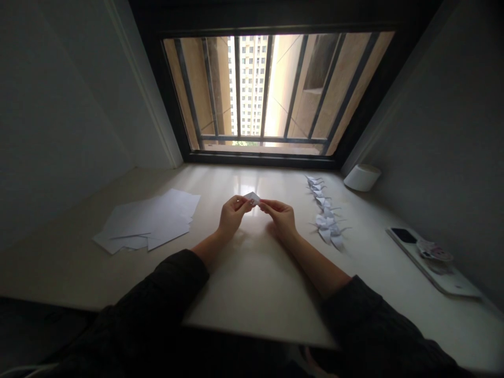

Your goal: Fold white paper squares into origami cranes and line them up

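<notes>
Between my two hands is a small folded piece of white paper (252, 197), diamond-shaped at its top, held up over the middle of the sill. My left hand (232, 212) pinches its left side between thumb and fingers. On the right side, my right hand (281, 212) grips the paper's edge in the same way. The fingertips cover the lower part of the folded paper. To the right stands a row of several folded paper cranes (326, 220). Off to the left lies a loose, overlapping pile of white paper sheets (157, 215).
A white cylindrical object (362, 177) leans at the back right by the wall. Nearer on the right lies a phone (433, 262) with a sticker-like decoration on it. A barred window (260, 160) closes off the back, and the pale sill's front edge (255, 332) runs below my forearms.
</notes>
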Demonstrator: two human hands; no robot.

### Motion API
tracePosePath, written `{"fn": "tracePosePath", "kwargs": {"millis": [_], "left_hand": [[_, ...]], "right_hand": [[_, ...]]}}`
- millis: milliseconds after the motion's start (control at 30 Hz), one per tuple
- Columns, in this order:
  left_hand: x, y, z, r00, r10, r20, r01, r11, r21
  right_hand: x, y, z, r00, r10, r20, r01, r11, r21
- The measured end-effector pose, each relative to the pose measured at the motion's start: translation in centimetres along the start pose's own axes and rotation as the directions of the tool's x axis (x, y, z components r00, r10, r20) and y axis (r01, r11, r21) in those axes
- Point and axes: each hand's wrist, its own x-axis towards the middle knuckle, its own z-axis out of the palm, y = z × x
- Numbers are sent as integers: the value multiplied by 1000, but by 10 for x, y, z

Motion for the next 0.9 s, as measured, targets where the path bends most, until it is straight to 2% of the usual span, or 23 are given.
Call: {"fn": "tracePosePath", "kwargs": {"millis": [167,367,567,900], "left_hand": [[-1,-3,1,1000,13,-17,-14,999,-35],[-3,0,3,998,15,-56,-18,999,-45],[-2,-4,2,999,14,-45,-17,998,-54],[-4,3,0,998,-4,-69,13,990,140]], "right_hand": [[0,0,0,1000,8,-21,-8,1000,-2],[-2,-4,3,1000,13,16,-14,998,60],[-1,-2,2,999,31,11,-32,998,50],[3,5,-2,1000,21,-12,-21,1000,15]]}}
